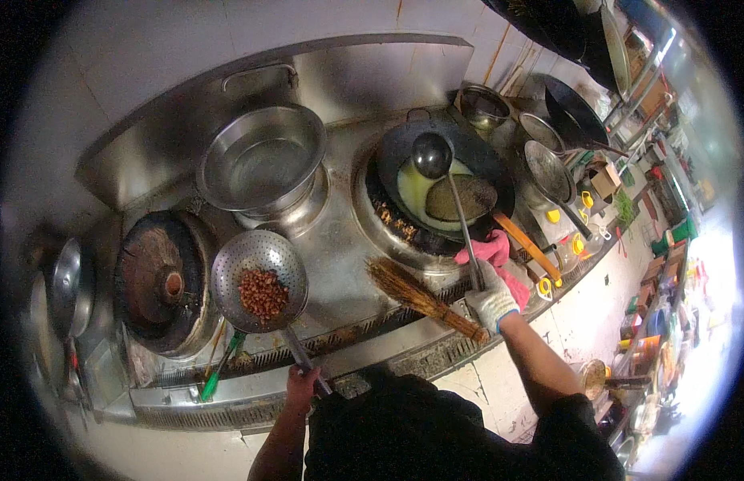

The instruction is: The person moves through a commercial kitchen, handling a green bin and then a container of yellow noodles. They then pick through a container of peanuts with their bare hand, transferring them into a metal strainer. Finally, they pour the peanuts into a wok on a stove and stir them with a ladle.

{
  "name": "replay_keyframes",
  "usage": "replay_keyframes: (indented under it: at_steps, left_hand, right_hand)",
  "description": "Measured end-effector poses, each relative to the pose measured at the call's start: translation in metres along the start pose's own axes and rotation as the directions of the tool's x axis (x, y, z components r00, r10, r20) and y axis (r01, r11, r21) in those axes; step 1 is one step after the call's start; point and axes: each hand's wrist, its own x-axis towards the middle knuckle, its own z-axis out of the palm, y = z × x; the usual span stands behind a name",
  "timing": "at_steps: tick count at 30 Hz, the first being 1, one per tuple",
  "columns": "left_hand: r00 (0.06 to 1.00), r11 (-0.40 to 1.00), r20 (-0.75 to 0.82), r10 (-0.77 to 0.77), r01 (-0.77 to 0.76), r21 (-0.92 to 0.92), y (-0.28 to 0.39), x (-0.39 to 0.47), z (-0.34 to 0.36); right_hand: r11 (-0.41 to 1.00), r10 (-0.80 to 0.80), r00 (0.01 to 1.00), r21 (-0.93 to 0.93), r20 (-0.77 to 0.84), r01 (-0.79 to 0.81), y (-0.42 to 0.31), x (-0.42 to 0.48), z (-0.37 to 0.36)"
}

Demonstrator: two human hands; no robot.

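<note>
My left hand (302, 381) grips the handle of a perforated metal strainer (227, 290), whose bowl carries a small heap of reddish-brown nuts or beans (263, 293). My right hand (491, 296), in a white knitted glove, is closed on the handle of a metal ladle (432, 155). The ladle's bowl hangs over a black wok (391, 144) on the burner. Yellowish liquid (413, 183) lies in the wok, with a round fine-mesh skimmer (461, 198) in it; its wooden handle (527, 245) leans across the rim. A pink cloth (497, 248) is beside my gloved hand.
A bamboo wok brush (417, 294) lies on the steel stove's front edge. A wide metal basin (260, 159) stands behind the strainer, and a large dark round lid (158, 282) at left. Pots, pans and yellow-capped bottles (578, 245) crowd the right side; a green-handled tool (218, 373) lies front left.
</note>
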Motion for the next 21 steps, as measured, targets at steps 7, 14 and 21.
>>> replay_keyframes:
  at_steps: [7,14,21]
  left_hand:
    - [0.960,0.969,-0.201,-0.194,0.219,0.112,0.061,-0.048,0.016]
    - [0.976,0.987,-0.215,-0.037,0.070,0.145,0.075,-0.084,-0.019]
    - [0.977,0.981,-0.214,-0.004,0.046,0.190,0.072,-0.082,-0.038]
  right_hand:
    - [0.914,0.071,0.994,-0.404,0.089,-0.029,0.030,0.038,-0.043]
    - [0.836,0.125,0.991,-0.532,-0.045,-0.130,0.015,0.085,-0.030]
    - [0.956,0.170,0.921,0.166,0.350,-0.240,0.081,0.141,-0.028]
